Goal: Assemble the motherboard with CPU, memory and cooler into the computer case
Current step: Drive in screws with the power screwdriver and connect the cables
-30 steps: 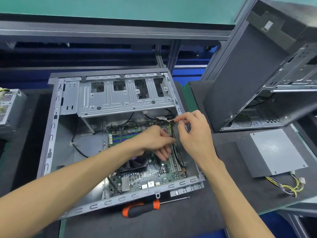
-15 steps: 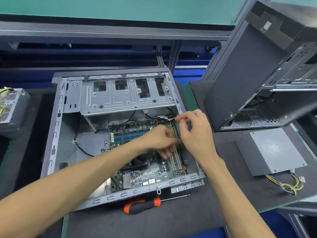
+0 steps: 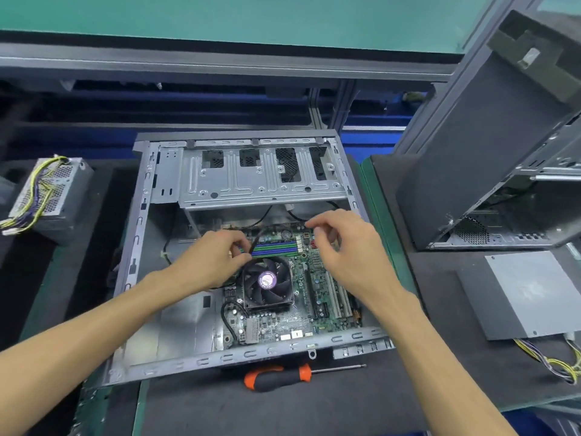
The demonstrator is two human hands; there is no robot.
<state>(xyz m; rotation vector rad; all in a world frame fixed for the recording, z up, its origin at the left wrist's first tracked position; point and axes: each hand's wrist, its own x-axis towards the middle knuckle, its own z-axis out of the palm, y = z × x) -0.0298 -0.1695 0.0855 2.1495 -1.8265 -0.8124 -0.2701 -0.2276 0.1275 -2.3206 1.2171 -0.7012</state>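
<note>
Both hands over motherboard (memory slots lying crosswise).

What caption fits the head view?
Both hands, left and right, work above the green motherboard inside the open grey metal case.

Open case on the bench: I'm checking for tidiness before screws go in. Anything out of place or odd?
Nothing looks damaged. The motherboard lies flat in the computer case, cooler fan upright. Loose black cables trail over its far edge, and the screwdriver lies outside the case.
</note>
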